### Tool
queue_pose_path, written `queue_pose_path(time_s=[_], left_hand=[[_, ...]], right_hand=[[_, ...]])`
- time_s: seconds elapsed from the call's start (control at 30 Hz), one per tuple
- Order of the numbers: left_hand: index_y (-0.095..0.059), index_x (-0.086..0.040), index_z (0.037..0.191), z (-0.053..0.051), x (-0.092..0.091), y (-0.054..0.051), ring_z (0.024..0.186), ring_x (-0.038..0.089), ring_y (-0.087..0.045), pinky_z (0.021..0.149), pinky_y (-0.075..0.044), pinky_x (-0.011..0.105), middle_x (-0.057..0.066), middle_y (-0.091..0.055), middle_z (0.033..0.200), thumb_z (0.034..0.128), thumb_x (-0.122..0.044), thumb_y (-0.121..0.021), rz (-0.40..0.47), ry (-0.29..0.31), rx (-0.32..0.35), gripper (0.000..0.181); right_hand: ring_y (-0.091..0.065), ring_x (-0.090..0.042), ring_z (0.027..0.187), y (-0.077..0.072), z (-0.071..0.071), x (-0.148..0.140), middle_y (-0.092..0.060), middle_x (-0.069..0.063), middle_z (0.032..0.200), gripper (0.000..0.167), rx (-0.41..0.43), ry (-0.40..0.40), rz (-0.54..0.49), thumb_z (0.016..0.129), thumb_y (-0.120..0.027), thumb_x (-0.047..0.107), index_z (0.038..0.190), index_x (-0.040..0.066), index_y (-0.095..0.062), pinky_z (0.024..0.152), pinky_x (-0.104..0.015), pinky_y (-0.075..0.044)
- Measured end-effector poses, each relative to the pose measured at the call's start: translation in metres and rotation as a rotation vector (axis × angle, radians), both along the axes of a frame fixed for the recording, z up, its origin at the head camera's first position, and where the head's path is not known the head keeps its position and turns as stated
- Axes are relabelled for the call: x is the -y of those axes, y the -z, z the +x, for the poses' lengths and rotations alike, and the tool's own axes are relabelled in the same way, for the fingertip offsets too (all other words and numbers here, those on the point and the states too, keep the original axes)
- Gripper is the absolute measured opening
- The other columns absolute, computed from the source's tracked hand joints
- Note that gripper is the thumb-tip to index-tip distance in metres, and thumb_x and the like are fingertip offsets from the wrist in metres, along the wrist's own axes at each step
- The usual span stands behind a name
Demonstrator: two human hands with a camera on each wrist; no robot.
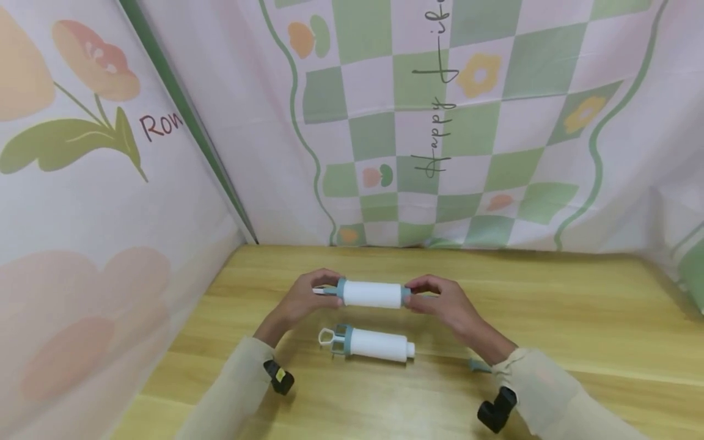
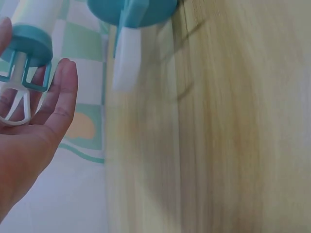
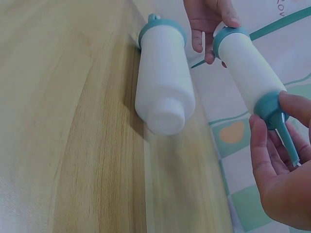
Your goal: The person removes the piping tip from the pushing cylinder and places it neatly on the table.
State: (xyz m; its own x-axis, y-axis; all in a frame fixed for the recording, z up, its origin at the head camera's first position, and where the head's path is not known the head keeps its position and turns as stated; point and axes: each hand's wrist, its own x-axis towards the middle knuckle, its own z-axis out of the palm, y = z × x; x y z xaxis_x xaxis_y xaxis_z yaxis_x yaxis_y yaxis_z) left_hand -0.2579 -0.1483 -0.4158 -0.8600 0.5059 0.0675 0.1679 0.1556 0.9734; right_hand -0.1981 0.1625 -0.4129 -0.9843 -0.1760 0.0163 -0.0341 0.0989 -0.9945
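Both hands hold a white cylinder (image 1: 373,294) with teal ends level above the wooden table. My left hand (image 1: 302,297) grips its teal collar, where a white loop handle (image 2: 26,104) and teal frame stick out. At the other end my right hand (image 1: 447,300) pinches the teal cap (image 3: 268,108), from which a thin teal nozzle (image 3: 286,138) points out between the fingers. Nearer the body, a second white cylinder (image 1: 379,344) lies on the table, with a teal collar and loop handle at its left and a bare white neck at its right.
A small teal piece (image 1: 480,365) lies on the wooden table (image 1: 605,318) beside the right forearm, partly hidden by the sleeve. Patterned cloth (image 1: 374,134) hangs behind the table's far edge and along its left side.
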Motion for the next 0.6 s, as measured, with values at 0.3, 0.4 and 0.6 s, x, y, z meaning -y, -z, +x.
queue_pose_path(time_s=[0.3,0.4,0.6], left_hand=[[-0.060,-0.001,0.126,0.010,-0.003,-0.001,0.114,0.032,-0.058,0.090,-0.054,0.043,0.014,-0.062,0.122,0.0821,-0.005,-0.080,0.015,0.012,-0.024,0.049],[-0.059,-0.001,0.126,0.013,-0.005,-0.002,0.114,0.031,-0.058,0.090,-0.054,0.043,0.014,-0.062,0.122,0.0819,-0.004,-0.080,0.015,0.017,-0.027,0.048],[-0.060,-0.002,0.125,0.021,-0.009,-0.008,0.111,0.032,-0.061,0.087,-0.055,0.043,0.015,-0.065,0.119,0.0800,-0.003,-0.080,0.007,-0.003,-0.034,0.049]], right_hand=[[-0.066,-0.026,0.099,-0.005,0.013,-0.004,-0.064,-0.017,0.115,0.041,-0.024,0.002,0.022,0.091,-0.075,0.017,0.122,-0.005,-0.062,0.086,-0.035,-0.054],[-0.064,-0.026,0.102,-0.006,0.016,-0.006,-0.063,-0.016,0.116,0.040,-0.021,0.004,0.036,0.091,-0.075,0.017,0.123,-0.004,-0.062,0.087,-0.036,-0.053],[-0.062,-0.026,0.104,-0.009,0.023,-0.010,-0.063,-0.014,0.118,0.042,-0.022,0.018,0.088,0.090,-0.076,0.021,0.123,0.000,-0.063,0.088,-0.038,-0.050]])
